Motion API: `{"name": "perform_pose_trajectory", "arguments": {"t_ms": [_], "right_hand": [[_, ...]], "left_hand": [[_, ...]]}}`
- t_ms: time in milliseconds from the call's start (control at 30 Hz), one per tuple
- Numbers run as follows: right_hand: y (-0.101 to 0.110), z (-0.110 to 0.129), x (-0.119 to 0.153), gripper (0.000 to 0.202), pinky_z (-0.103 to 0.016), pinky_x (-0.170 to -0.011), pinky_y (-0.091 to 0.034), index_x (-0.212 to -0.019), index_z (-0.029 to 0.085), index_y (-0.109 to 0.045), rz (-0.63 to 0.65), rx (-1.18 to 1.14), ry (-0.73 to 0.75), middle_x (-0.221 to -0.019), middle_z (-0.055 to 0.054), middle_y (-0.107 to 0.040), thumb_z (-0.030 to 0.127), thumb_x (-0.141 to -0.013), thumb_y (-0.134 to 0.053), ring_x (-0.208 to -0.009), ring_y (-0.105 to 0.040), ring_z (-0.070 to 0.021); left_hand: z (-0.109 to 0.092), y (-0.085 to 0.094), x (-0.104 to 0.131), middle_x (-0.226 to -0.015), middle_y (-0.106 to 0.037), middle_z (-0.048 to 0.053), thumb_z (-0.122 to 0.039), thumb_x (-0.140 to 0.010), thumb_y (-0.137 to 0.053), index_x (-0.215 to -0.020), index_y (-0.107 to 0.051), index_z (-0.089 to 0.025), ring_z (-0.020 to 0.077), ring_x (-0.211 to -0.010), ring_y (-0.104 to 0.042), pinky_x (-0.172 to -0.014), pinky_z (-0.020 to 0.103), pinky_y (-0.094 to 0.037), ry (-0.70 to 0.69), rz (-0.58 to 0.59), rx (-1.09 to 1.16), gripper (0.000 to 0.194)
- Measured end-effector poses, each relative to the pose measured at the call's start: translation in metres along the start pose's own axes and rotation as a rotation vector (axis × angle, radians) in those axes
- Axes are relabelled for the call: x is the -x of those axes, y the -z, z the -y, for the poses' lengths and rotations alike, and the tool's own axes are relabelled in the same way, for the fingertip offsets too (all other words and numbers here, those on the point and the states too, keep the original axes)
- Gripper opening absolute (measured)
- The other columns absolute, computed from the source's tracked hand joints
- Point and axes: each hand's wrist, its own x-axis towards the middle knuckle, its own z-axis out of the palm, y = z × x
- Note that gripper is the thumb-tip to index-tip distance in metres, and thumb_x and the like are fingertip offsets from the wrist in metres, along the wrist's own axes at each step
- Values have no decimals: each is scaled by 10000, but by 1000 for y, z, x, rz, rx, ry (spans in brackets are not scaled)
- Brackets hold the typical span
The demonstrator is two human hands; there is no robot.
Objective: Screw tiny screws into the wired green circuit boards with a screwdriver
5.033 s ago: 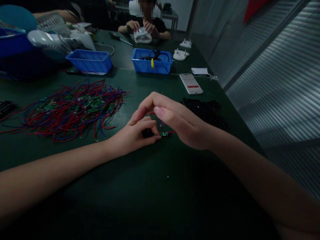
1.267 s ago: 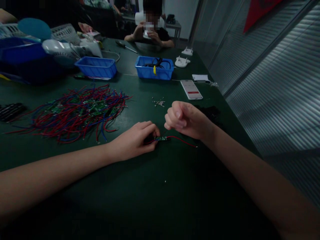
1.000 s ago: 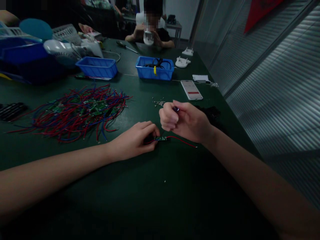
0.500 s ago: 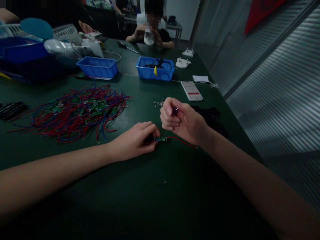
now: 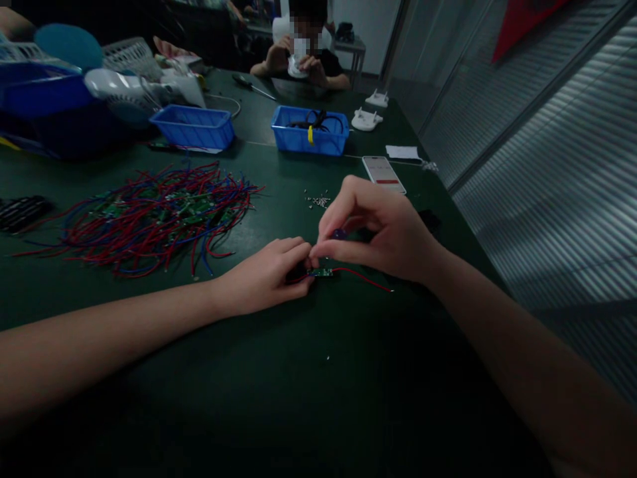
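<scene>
A small green circuit board with a red wire running right from it lies on the dark green table. My left hand rests on the table with its fingers closed on the board's left end. Just above the board, my right hand is pinched, its fingertips touching or nearly touching my left fingertips. Something small and dark purple shows inside my right hand; what it is I cannot make out. Behind my hands lies a scatter of tiny metal parts.
A tangled pile of wired boards lies left. Farther back are a blue bin, a blue bin with black cables, a phone, white plastic parts and a fan. A person sits across the table.
My right hand has turned and come down to the left, bringing its fingertips from above the board to beside my left fingertips. My left hand has stayed on the board.
</scene>
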Motion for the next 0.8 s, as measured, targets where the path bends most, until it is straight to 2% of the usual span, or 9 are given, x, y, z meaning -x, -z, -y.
{"name": "perform_pose_trajectory", "arguments": {"t_ms": [67, 167, 267, 400, 500, 667, 800], "right_hand": [[-2, 6, 1, 200, -234, -627, -394, -823, 173, -537, -50, 365, 43, -787, 4, -556, 359, -896, -522, -708, -523, -96], [-8, 13, 3, 333, -245, -580, -326, -1017, 165, -557, 51, 742, -1, -791, -10, -581, 375, -977, -302, -665, -511, -102], [-12, 22, 2, 449, -254, -538, -272, -1161, 165, -514, 143, 867, -134, -808, -22, -616, 387, -992, -162, -643, -537, -113], [-8, 39, 0, 310, -263, -530, -242, -1118, 173, -518, 281, 881, -103, -858, -17, -630, 310, -928, -315, -662, -540, -121], [-2, 44, 1, 268, -260, -509, -226, -1095, 158, -509, 351, 897, -65, -840, -20, -622, 248, -924, -323, -643, -527, -114], [-1, 38, 4, 377, -269, -498, -149, -930, 189, -552, 279, 1196, 31, -593, 5, -529, 391, -979, -238, -511, -443, -114], [-6, 36, 5, 440, -278, -516, -124, -809, 189, -571, 155, 1354, -86, -546, -14, -520, 497, -944, -285, -509, -460, -127]], "left_hand": [[0, 0, 1, -893, -569, 22, -289, -860, -533, -975, -551, -192, 153, -795, -530, -725, 288, -430, -8, -21, -6, 152], [0, -1, 1, -923, -573, 29, -282, -852, -545, -1005, -553, -193, 155, -806, -537, -728, 290, -435, -18, -28, 3, 178], [0, 0, 1, -950, -586, 36, -275, -849, -541, -1020, -558, -193, 167, -838, -551, -755, 303, -449, -20, -18, 18, 190], [1, 0, 0, -959, -601, 45, -288, -837, -556, -991, -579, -195, 188, -878, -558, -785, 322, -463, -22, -4, 38, 181], [2, 0, 1, -963, -593, 46, -293, -843, -554, -983, -574, -193, 184, -873, -554, -773, 315, -461, -18, -8, 25, 174], [2, -1, 0, -938, -582, 44, -312, -864, -518, -992, -570, -188, 168, -829, -541, -756, 303, -456, -3, 17, -4, 186], [2, 0, -2, -970, -580, 43, -297, -853, -529, -1023, -564, -194, 174, -870, -540, -789, 313, -448, -9, 35, 3, 202]]}}
